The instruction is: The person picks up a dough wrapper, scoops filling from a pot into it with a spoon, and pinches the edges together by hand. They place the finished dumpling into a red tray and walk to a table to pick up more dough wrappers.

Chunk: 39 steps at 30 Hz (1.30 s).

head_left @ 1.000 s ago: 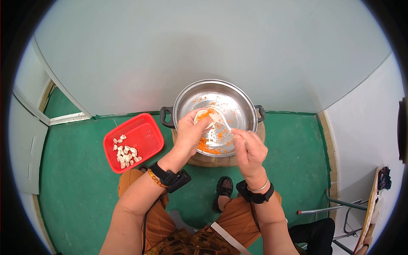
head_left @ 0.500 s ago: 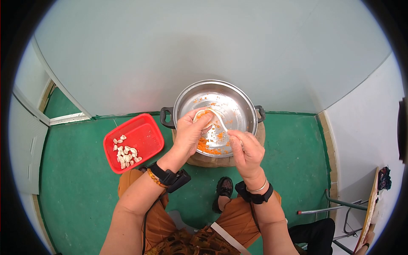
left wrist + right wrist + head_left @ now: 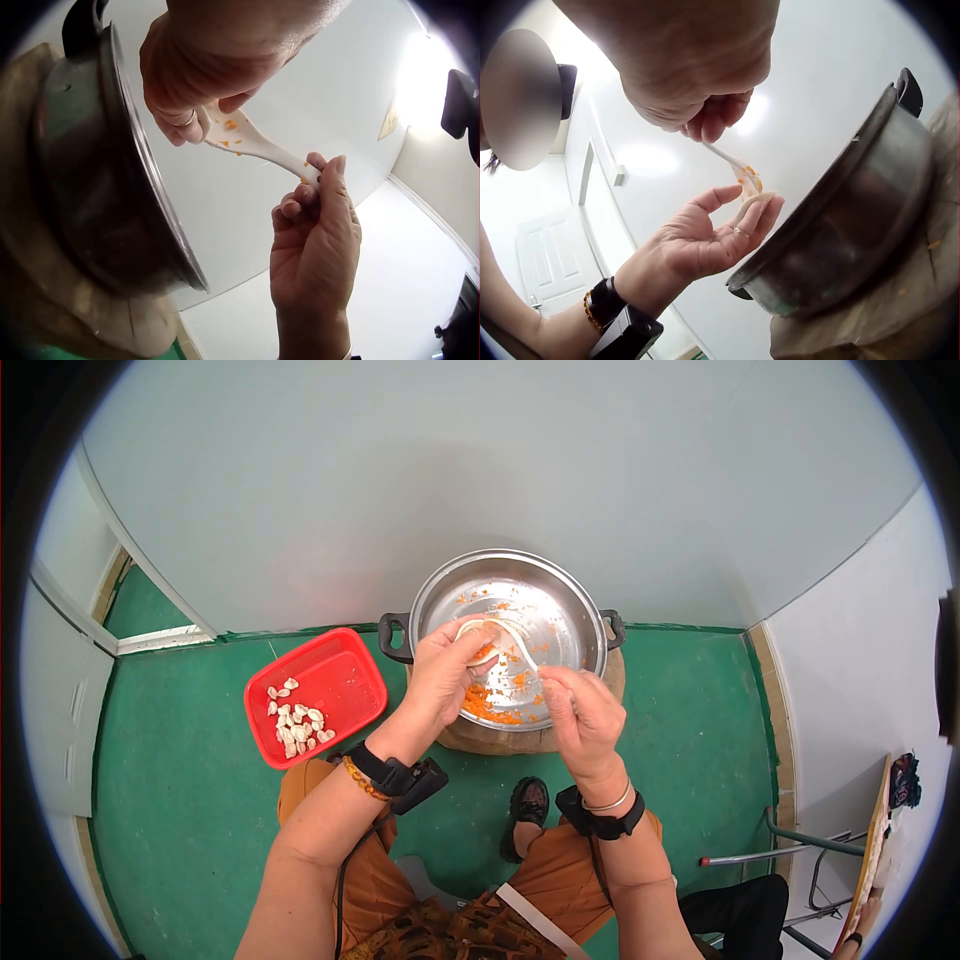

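A white spoon (image 3: pixel 274 151) with orange bits on it is pinched at its handle end by my right hand (image 3: pixel 586 720). Its bowl reaches over my left hand (image 3: pixel 437 675), whose fingers hold a thin pale wrapper (image 3: pixel 754 204) from beneath. In the head view the left thumb hides part of the wrapper and spoon bowl, with some orange filling (image 3: pixel 484 653) showing beside it. Both hands are above a steel pot (image 3: pixel 580 610), where shredded orange filling (image 3: pixel 480 705) lies mostly at the near left.
A red tray (image 3: pixel 350 680) holding several small pale dumplings (image 3: pixel 300 728) stands on the green floor left of the pot. The pot rests on a round wooden block (image 3: pixel 500 742). Grey wall rises behind it. At the lower right are metal legs (image 3: pixel 750 854) and a board edge.
The right hand and spoon handle have shifted slightly left and down from a second ago. The left thumb has moved a little over the wrapper. Pot and tray look the same.
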Tool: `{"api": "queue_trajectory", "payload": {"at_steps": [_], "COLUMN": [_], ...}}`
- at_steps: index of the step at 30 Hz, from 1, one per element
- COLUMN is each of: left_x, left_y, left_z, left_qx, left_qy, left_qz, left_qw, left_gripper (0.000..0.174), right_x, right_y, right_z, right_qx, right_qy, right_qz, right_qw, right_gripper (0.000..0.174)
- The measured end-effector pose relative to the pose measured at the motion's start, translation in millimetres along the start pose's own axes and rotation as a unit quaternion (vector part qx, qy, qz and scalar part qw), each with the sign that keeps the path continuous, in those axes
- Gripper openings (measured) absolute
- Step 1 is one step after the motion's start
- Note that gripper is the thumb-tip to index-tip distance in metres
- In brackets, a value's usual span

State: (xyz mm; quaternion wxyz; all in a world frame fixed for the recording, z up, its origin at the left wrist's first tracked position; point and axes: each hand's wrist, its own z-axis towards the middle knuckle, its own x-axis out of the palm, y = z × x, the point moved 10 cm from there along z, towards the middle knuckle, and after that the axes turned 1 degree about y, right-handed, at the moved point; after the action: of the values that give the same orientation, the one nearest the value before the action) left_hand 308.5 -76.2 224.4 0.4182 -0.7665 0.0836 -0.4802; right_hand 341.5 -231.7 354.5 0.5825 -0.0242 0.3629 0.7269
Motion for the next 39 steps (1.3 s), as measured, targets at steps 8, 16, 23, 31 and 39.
{"api": "queue_trajectory", "payload": {"at_steps": [8, 16, 23, 31, 39], "left_x": [-1.3, -8.3, -13.4, -6.8, 11.1], "left_y": [0.6, -4.3, -22.6, -20.4, -13.0], "left_z": [0.7, 5.1, 8.8, 9.1, -1.3], "left_qx": [-0.019, -0.057, -0.036, -0.045, -0.118], "left_qy": [-0.007, 0.002, 0.024, 0.06, 0.125], "left_qz": [-0.013, -0.095, -0.069, -0.063, -0.092], "left_qw": [1.0, 0.994, 0.997, 0.995, 0.981], "left_gripper": [0.023, 0.03, 0.03, 0.029, 0.034], "right_x": [-6.5, -0.9, 22.8, 20.9, 38.1], "right_y": [-2.1, -23.6, -33.3, -51.8, -59.0], "right_z": [2.2, 0.5, -23.4, -29.3, -38.0], "right_qx": [0.006, 0.03, 0.037, 0.125, 0.12], "right_qy": [-0.007, 0.059, 0.143, 0.146, 0.226], "right_qz": [-0.009, -0.043, -0.078, -0.107, -0.207], "right_qw": [1.0, 0.997, 0.986, 0.976, 0.944], "right_gripper": [0.013, 0.01, 0.009, 0.012, 0.013]}}
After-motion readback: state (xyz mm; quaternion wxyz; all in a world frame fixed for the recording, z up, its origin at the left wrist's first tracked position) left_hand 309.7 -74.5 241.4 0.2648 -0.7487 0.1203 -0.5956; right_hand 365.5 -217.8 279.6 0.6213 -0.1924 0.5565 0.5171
